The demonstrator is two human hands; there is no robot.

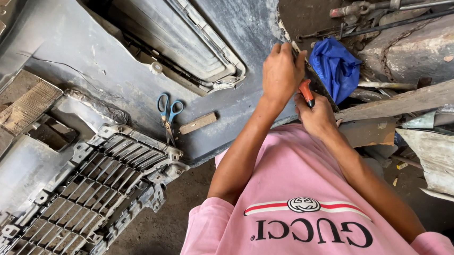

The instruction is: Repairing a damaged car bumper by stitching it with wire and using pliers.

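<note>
The tool (306, 93) with the red handle stands nearly upright, tip toward the bumper (241, 30) edge, clenched in my right hand (317, 117); my left hand (282, 74) grips that edge just above.

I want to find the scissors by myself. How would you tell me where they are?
Start at the big grey car bumper lying on the ground. On its flat part, just above the plastic grille, lie the scissors, next to a small wooden block. They alone have blue loop handles.
</note>
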